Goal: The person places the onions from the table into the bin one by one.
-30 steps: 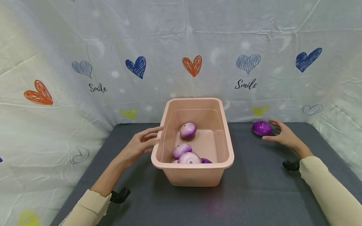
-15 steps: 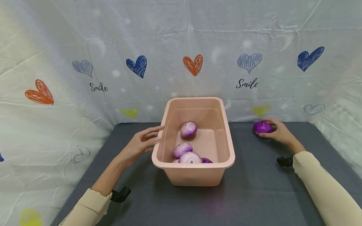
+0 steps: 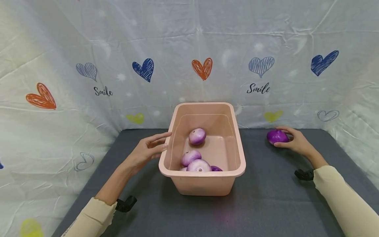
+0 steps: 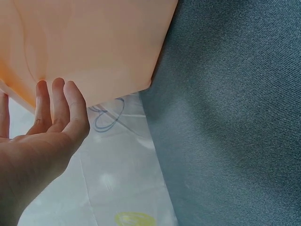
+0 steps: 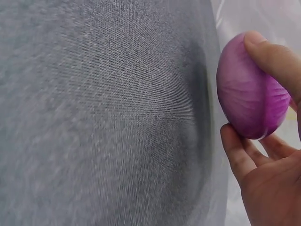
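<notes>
At the right back of the table, my right hand (image 3: 299, 144) grips a red onion (image 3: 275, 136), thumb on one side and fingers on the other. The right wrist view shows this onion (image 5: 240, 89) with its shadow on the cloth beside it. My left hand (image 3: 147, 148) rests its relaxed fingers at the left rim of a pink plastic tub (image 3: 204, 184). Seen from the left wrist, those fingers (image 4: 59, 106) lie against the tub's outer wall. Inside the tub are several onions, one paler purple onion (image 3: 197, 136) lying apart from the cluster near the front wall.
A dark grey cloth (image 3: 260, 204) covers the table. Behind it hangs a white sheet (image 3: 177, 36) printed with hearts, close to the table's back edge. A black wrist strap mount (image 3: 126, 204) hangs below the left wrist.
My right hand has closed around the onion from its right side, and the onion has shifted slightly right. The left hand and the tub have stayed put.
</notes>
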`<move>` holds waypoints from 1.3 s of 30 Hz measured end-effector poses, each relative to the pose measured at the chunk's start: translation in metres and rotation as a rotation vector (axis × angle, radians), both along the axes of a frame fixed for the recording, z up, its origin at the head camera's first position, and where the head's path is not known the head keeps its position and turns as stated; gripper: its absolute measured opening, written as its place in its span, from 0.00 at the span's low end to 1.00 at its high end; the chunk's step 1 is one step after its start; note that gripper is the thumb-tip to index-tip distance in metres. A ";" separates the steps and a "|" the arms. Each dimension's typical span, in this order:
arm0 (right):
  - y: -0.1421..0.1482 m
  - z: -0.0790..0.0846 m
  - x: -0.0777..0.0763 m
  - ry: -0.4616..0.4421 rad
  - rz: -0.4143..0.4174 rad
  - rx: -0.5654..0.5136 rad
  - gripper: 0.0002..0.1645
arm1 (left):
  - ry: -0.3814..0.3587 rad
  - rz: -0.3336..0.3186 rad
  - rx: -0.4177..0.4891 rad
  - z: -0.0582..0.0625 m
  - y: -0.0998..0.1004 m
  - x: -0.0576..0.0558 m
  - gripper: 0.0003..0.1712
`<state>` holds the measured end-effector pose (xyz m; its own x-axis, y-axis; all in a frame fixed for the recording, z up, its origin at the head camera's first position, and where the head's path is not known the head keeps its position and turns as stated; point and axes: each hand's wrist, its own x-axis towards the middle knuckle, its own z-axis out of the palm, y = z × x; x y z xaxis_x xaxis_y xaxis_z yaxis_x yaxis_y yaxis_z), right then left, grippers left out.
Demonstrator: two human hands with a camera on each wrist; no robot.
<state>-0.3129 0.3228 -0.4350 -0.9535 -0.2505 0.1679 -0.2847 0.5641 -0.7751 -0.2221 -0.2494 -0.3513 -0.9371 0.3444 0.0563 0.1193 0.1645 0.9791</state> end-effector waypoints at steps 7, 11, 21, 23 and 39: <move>0.005 0.007 0.013 -0.001 0.003 -0.001 0.46 | -0.005 0.000 0.016 -0.001 0.000 -0.001 0.31; 0.007 0.012 0.020 -0.006 0.010 -0.005 0.46 | -0.004 -0.004 0.018 -0.002 0.000 -0.001 0.31; 0.013 0.023 0.038 -0.016 0.029 -0.068 0.43 | 0.002 -0.007 0.017 -0.001 0.000 -0.002 0.32; 0.014 0.025 0.041 -0.018 0.027 -0.073 0.42 | 0.002 -0.009 0.018 -0.002 0.000 -0.002 0.31; 0.002 0.052 0.057 -0.012 0.042 -0.161 0.39 | 0.011 -0.024 0.021 -0.003 -0.001 -0.003 0.31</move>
